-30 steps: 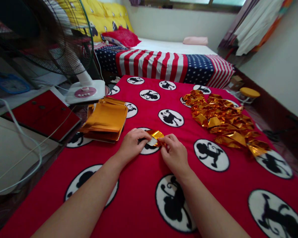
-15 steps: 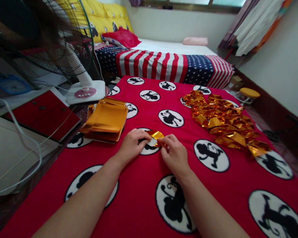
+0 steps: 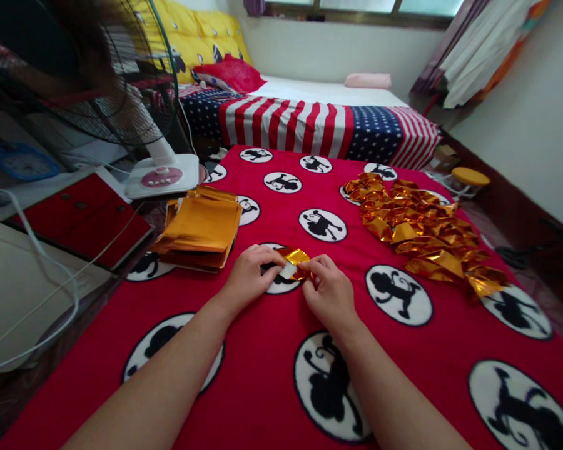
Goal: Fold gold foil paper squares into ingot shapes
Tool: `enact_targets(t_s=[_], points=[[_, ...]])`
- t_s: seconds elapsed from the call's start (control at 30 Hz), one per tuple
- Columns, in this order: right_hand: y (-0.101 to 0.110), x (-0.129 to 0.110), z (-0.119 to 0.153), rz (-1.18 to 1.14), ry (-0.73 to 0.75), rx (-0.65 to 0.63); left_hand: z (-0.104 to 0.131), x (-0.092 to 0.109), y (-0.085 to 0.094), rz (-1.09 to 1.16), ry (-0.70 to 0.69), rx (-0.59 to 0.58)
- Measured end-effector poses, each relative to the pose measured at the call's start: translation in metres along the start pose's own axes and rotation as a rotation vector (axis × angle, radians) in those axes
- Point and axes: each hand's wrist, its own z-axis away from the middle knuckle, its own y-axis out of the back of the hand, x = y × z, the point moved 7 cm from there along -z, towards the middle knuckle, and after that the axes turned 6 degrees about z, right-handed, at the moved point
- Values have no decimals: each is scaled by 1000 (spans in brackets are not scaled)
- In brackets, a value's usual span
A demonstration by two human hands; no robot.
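Between my two hands is a small folded piece of gold foil paper (image 3: pixel 296 255), shiny on its outside with a pale inner face showing. My left hand (image 3: pixel 251 270) pinches its left end between thumb and fingers. At its right end, my right hand (image 3: pixel 329 284) is closed on the paper in the same way. Left of my hands lies a stack of flat gold foil sheets (image 3: pixel 201 226), its edges uneven. To the right, several folded gold foil pieces (image 3: pixel 420 219) lie in overlapping rows.
A red cloth with monkey prints (image 3: pixel 263 337) covers the surface under my hands. On the left stands a fan (image 3: pixel 162 174) with its blades turning, near a red panel (image 3: pixel 82 215) and white cables. Beyond are a bed (image 3: pixel 304 125) and a yellow stool (image 3: pixel 470 176).
Both hands keep almost the same place on the foil paper. A little more of its pale inner face shows beside my left thumb.
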Motion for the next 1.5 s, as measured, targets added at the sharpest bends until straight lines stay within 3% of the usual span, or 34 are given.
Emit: enact_targets(t_s=[0.53,0.77,1.0,1.37,1.5], points=[[1,3,-1,-74,-44,10,-1,2,-2,-40,24,19],[-3,3,1,-57,-69,22,-1,3,-9,-237,119,74],[-5,7,0,-70,-55,18,0,4,-11,-329,179,28],[-5,9,-1,-80,-66,1,2,-2,-9,-174,142,46],[-4,8,0,-65,-65,2,3,-13,7,-5,185,194]])
